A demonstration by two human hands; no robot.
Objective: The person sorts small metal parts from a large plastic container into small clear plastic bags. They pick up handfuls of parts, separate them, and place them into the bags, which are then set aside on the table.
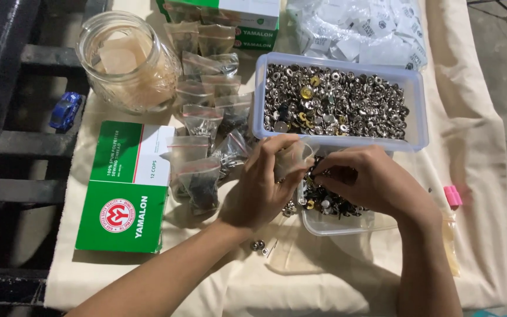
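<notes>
Left hand [262,188] pinching small clear plastic bag [293,157], holding it open above low clear tub [335,222]. Right hand [362,182] dipping in, fingertips closing on round shiny metal snaps [324,202]. Cream cloth [470,147] lying wrinkled beneath.

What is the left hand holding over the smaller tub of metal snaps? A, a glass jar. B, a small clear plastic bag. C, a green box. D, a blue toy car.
B: the left hand pinches a small clear plastic bag open beside the right hand.
</notes>
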